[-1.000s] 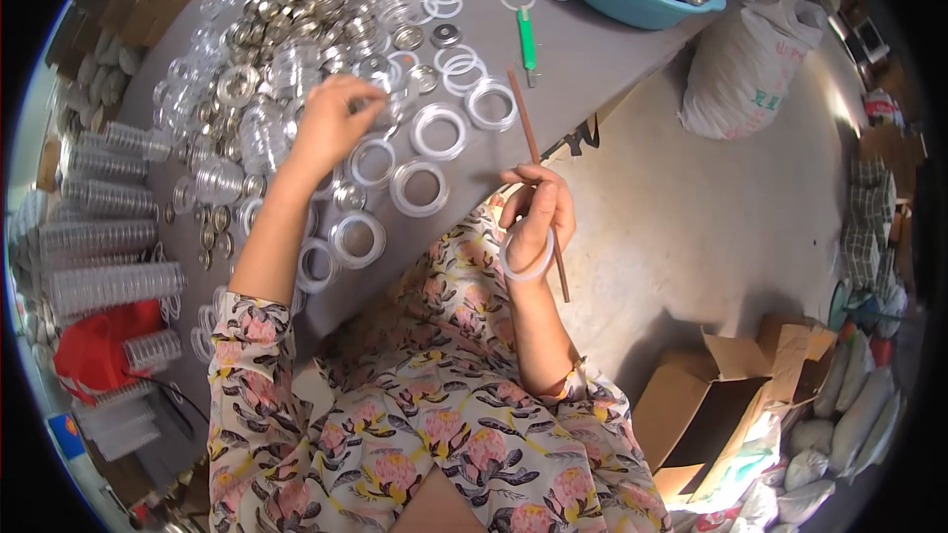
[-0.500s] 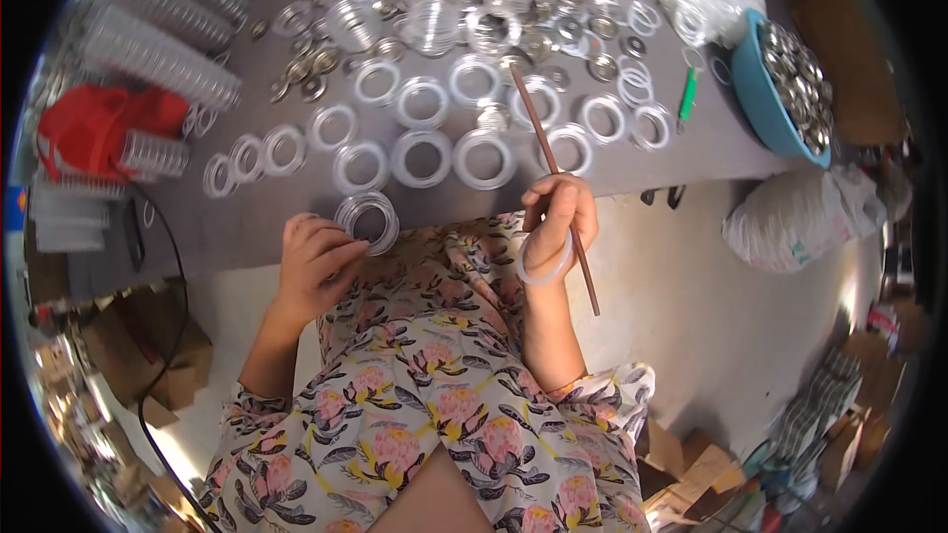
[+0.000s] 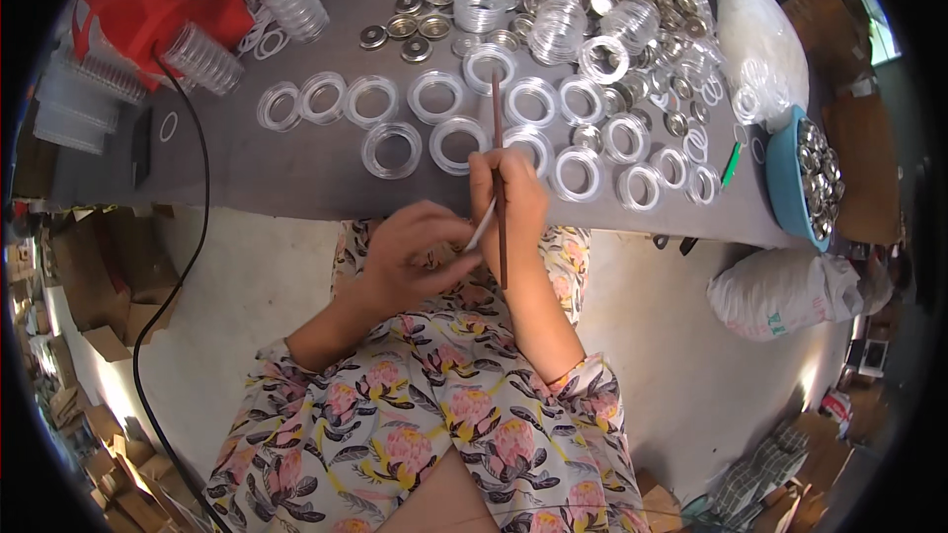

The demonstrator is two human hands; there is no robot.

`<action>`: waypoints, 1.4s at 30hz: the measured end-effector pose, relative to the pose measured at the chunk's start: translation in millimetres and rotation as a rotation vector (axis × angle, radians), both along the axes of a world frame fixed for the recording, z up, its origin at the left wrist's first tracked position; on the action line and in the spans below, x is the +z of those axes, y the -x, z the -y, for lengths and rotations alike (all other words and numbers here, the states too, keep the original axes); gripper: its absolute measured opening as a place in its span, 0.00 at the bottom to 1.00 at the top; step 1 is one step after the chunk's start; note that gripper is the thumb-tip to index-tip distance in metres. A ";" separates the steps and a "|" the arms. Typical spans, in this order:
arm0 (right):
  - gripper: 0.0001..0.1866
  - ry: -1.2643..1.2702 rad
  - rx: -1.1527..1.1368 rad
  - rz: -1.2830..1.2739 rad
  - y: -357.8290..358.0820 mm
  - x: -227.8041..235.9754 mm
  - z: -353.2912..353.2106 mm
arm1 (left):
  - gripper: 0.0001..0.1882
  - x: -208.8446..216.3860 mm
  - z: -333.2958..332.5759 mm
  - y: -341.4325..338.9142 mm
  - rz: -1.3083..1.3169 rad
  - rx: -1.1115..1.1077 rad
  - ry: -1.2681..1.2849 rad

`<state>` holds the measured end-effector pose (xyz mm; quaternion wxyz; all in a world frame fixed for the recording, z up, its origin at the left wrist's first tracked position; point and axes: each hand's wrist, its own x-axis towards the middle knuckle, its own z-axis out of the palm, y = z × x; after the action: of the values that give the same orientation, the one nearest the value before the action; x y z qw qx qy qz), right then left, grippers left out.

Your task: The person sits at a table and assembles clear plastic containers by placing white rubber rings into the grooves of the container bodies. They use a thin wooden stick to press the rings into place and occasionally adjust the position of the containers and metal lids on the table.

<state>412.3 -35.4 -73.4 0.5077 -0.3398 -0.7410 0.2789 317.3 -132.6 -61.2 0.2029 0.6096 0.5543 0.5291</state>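
Observation:
My right hand [image 3: 515, 195] grips a thin brown stick [image 3: 500, 128] that stands nearly upright, its upper end over a clear plastic ring [image 3: 476, 67]. A thin white ring [image 3: 481, 226] sits at the thumb side of that hand. My left hand [image 3: 420, 249], slightly blurred, has come up against it, with finger and thumb closed at the white ring. On the grey table just beyond, several round clear rings lie in rows, among them one ring [image 3: 391, 173] at the front left and one ring [image 3: 576, 195] right of my right hand.
Metal caps [image 3: 402, 27] and stacked clear rings [image 3: 481, 15] crowd the far side. A blue basin [image 3: 787, 178] of metal pieces, a green-handled tool [image 3: 732, 165] and a stuffed clear bag [image 3: 758, 44] are at right. A red bag [image 3: 138, 15] and black cable [image 3: 204, 183] are at left.
My left hand has moved right, away from the clear rings at the table edge, to the white ring at my right hand. The view has shifted, and the stick stands straighter.

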 end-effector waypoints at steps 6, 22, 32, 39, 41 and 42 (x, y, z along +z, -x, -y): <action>0.14 -0.005 0.207 0.130 -6.1 1.2 3.7 | 0.05 -17.4 7.7 36.3 0.600 0.202 0.222; 0.43 0.593 0.247 -0.028 -83.1 68.0 13.6 | 0.06 -35.5 -21.3 93.6 0.609 0.429 0.366; 0.19 0.570 0.256 0.118 -54.2 41.7 9.8 | 0.05 -39.0 -28.6 93.4 0.123 0.490 0.259; 0.09 0.262 0.276 0.245 -30.9 43.6 -3.9 | 0.09 -35.9 -26.4 93.7 0.016 0.521 0.326; 0.07 0.140 0.313 0.176 -22.8 38.5 -9.7 | 0.11 -33.5 -23.8 89.9 -0.069 0.520 0.238; 0.07 0.079 0.331 0.141 -18.5 37.0 -11.9 | 0.12 -33.5 -21.2 88.2 -0.134 0.492 0.154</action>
<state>430.8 -23.5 -36.3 0.3878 -0.2516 -0.8092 0.3628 229.1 -111.5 -94.7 0.0768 0.4731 0.7365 0.4773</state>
